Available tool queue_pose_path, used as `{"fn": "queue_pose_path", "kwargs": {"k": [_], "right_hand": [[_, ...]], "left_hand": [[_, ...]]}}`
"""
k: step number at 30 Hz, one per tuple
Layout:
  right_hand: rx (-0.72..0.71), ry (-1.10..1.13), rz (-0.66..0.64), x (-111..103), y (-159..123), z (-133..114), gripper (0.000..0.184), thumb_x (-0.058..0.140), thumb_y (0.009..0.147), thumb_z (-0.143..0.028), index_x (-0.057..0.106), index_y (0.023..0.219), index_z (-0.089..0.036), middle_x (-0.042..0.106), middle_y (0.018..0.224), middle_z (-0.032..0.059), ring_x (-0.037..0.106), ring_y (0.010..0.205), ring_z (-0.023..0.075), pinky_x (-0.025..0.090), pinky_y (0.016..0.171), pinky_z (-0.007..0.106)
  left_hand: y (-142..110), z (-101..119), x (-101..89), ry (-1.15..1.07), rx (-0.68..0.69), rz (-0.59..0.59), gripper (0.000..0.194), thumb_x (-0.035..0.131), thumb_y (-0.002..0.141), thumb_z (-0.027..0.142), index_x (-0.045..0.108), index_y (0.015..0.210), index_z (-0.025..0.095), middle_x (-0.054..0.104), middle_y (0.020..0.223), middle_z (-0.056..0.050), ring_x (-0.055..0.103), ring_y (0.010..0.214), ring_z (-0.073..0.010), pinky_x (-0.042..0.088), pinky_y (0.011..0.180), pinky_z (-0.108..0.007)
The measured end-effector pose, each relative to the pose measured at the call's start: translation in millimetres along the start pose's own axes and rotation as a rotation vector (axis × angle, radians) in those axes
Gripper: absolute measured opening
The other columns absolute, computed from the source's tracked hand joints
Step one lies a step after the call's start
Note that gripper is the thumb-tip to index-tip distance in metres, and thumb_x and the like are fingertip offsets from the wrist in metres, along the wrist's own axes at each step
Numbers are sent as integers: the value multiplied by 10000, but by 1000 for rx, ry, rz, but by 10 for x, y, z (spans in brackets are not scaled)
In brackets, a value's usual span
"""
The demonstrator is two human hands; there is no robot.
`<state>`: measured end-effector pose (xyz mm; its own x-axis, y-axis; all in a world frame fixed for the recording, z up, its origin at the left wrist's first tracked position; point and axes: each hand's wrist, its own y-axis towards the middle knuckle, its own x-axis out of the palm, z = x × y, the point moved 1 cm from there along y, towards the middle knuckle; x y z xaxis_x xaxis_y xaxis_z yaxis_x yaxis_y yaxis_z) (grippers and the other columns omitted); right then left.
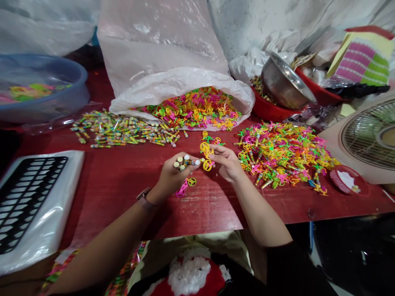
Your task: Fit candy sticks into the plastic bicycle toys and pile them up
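Observation:
My left hand (168, 177) is closed around a bunch of several small patterned tubes (182, 163), their pale ends showing. One tube at the thumb points towards a yellow plastic toy bicycle (206, 165). My right hand (227, 165) pinches that toy between thumb and fingertips; whether tube and toy are joined I cannot tell. On the red table (197, 213), a pink and green toy bicycle (182, 187) lies beside my left hand. A few loose toys (212, 139) lie just beyond my right hand.
Loose tubes (123, 130) lie behind left, beside an open white sack (123, 100) of colourful toys. To the right are a pile of toys with tubes (280, 154), a small red basket (341, 182) and a fan (375, 135). An abacus (31, 189) and blue basin (78, 80) stand left.

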<state>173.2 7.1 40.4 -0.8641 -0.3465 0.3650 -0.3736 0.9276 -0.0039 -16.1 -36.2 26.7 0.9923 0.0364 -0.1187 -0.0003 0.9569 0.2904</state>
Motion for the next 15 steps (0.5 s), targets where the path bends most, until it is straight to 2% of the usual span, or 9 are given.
{"fn": "queue_pose_path", "kwargs": {"k": [4, 8, 12, 15], "right_hand": [[52, -14, -35, 34, -21, 8, 351, 869, 718, -301, 805, 1059, -248, 733, 857, 2, 580, 678, 120, 425, 572, 240], [44, -58, -12, -10, -14, 40, 388, 866, 720, -315, 803, 1097, -245, 705, 787, -8, 537, 634, 117, 421, 595, 264], [-12, -244, 11, -46, 2, 82, 398, 850, 743, -326, 802, 1125, -227, 629, 670, -38, 480, 582, 102, 386, 587, 258], [-56, -365, 17, -31, 22, 99, 418, 825, 763, -347, 790, 1159, -217, 617, 661, -39, 475, 582, 106, 388, 585, 256]], "left_hand": [[-16, 6, -15, 47, 65, 20, 88, 739, 852, 241, 751, 895, 165, 779, 850, -48, 711, 755, -168, 545, 699, -266], [-34, -64, -34, 162, 129, 64, 103, 694, 856, 183, 758, 935, 172, 797, 905, -57, 730, 787, -173, 548, 726, -265], [-38, -148, -28, 333, 177, 39, 158, 651, 845, 124, 757, 946, 185, 805, 932, -58, 744, 827, -183, 537, 749, -261], [-29, -146, -22, 366, 181, 20, 138, 640, 863, 141, 746, 937, 189, 799, 906, -52, 732, 794, -176, 519, 724, -253]]}}
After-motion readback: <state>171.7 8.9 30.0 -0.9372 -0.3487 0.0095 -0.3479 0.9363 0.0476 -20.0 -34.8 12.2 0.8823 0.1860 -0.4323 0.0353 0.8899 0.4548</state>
